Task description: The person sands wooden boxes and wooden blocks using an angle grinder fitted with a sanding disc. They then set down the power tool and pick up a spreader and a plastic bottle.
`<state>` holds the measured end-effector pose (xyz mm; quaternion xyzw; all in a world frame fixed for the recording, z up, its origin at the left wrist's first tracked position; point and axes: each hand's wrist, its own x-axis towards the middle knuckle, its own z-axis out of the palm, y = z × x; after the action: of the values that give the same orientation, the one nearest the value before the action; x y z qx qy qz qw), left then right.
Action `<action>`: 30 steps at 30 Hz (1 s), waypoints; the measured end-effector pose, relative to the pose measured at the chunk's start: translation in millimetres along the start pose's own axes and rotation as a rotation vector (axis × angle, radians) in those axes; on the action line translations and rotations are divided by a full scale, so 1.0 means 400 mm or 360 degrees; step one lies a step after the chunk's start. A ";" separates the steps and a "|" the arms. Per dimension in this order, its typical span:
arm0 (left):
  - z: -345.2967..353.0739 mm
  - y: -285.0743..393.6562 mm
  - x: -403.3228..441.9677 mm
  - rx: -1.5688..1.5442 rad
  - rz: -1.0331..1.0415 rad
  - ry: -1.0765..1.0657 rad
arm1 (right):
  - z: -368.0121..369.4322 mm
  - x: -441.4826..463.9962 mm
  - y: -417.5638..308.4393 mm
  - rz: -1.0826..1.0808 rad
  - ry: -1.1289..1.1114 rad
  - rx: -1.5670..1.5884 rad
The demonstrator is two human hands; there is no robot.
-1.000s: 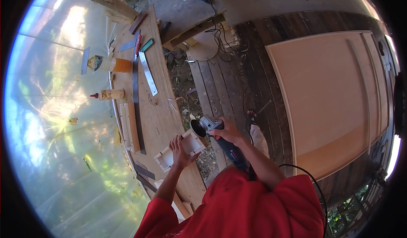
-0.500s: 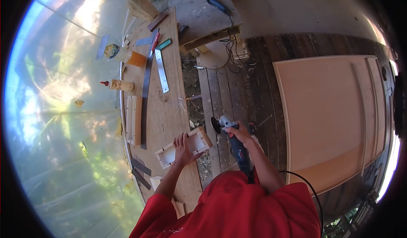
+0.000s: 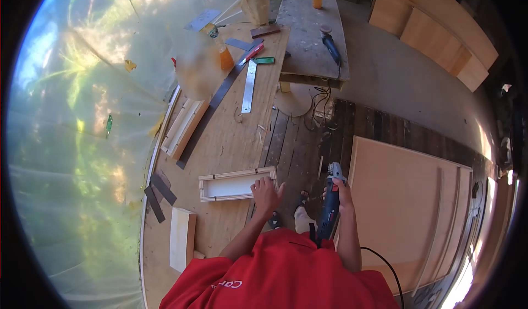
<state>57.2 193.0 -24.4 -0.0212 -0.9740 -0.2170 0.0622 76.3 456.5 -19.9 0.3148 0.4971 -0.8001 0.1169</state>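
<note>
Grinder (image 3: 330, 210) — dark blue, grey head

Landmark: wooden workbench (image 3: 225, 144). Along its left edge, translucent plastic sheeting (image 3: 82, 215); daylight comes through, blurred green behind. At the workbench's far end, a grey table (image 3: 305, 39). Right of the workbench, dark plank floor (image 3: 379, 127); farther off, a smooth grey surface (image 3: 390, 72), apparently floor.
</note>
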 end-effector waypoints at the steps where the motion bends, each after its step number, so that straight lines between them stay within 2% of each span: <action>1: 0.008 0.003 0.011 -0.0029 -0.0016 0.0024 | 0.004 -0.006 -0.014 -0.0019 -0.0006 -0.0036; 4: 0.028 0.003 0.024 -0.0152 -0.0217 0.0095 | 0.005 -0.021 -0.045 -0.0065 -0.0032 -0.0070; 9: -0.027 -0.006 -0.021 -0.0393 -0.0044 0.0036 | -0.011 -0.009 -0.067 -0.0121 -0.0017 -0.0021; 10: -0.056 -0.005 -0.045 -0.0392 -0.0089 0.0055 | -0.012 -0.006 -0.072 -0.0121 -0.0053 -0.0010; 12: -0.107 -0.007 -0.111 -0.0505 0.0151 0.0048 | -0.011 0.007 -0.075 -0.0083 -0.0074 -0.0033; 13: -0.116 -0.010 -0.150 -0.0498 0.0103 0.0064 | -0.010 0.010 -0.073 -0.0065 -0.0060 -0.0022; 15: -0.121 -0.018 -0.229 -0.0283 0.0214 -0.0158 | -0.002 0.018 -0.071 -0.0041 -0.0100 -0.0075; 16: -0.111 -0.037 -0.270 -0.0278 0.0173 -0.0145 | 0.002 0.023 -0.067 -0.0027 -0.0089 -0.0084; 18: -0.109 -0.085 -0.333 0.0141 0.0365 -0.0265 | 0.012 0.038 -0.058 0.0007 -0.0104 -0.0113; 19: -0.122 -0.097 -0.358 0.0154 0.0253 -0.0471 | 0.015 0.046 -0.052 0.0039 -0.0114 -0.0116; 20: -0.131 -0.102 -0.379 0.0152 0.0219 -0.0473 | 0.017 0.052 -0.045 0.0069 -0.0120 -0.0117; 22: -0.183 -0.078 -0.394 -0.0014 -0.0107 -0.0025 | 0.026 0.053 -0.039 0.0106 -0.0159 -0.0168; 23: -0.175 -0.076 -0.409 -0.0188 -0.0493 0.0147 | 0.035 0.059 -0.040 0.0117 -0.0194 -0.0189; 24: -0.156 -0.087 -0.409 -0.0187 -0.0527 0.0158 | 0.045 0.062 -0.039 0.0132 -0.0213 -0.0214; 26: -0.111 -0.121 -0.393 -0.0022 -0.1026 0.0550 | 0.056 0.059 -0.034 0.0157 -0.0222 -0.0198; 27: -0.110 -0.129 -0.376 -0.0173 -0.0953 0.0473 | 0.061 0.058 -0.030 0.0168 -0.0236 -0.0214; 30: -0.092 -0.136 -0.339 -0.0374 -0.1083 0.0437 | 0.081 0.064 -0.042 0.0174 -0.0262 -0.0193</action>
<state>192.2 126.2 -31.9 0.3257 -0.8764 -0.3360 0.1137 35.6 439.9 -13.5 0.2670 0.5155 -0.7841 0.2195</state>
